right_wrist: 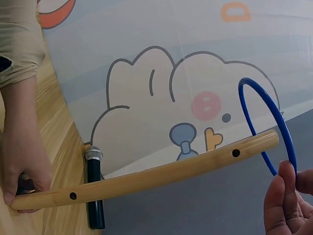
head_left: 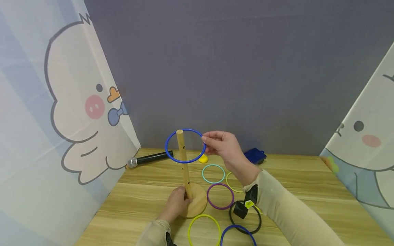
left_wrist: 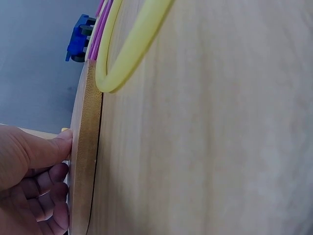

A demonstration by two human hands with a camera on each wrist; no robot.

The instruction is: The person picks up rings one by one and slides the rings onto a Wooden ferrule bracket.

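Over the left half of the table, it was delicate stuff: a blue ring hung tilted right at the top of the wooden pole, and neither the head view nor the right wrist view settled whether the tip was through! The right hand had it by one side only, thumb and fingers pinching the rim. Down below, the left hand was curled at the foot of the pole, just over the round base.

So where was the danger? That one-sided pinch, for starters: a little slack could let the far rim sag and snag on the tip. A snag, then a hard push, and the pole could lean, above all if the hold at its foot loosened. A drop outside the pole looked possible too, and near the table's back left corner lay a microphone that a stray ring might strike. Over on the right, the wrist camera overlapped a black ring in the head view; a lowered arm could brush it aside. And a purple ring lay just beside the base, likely to be shoved if that base slid.
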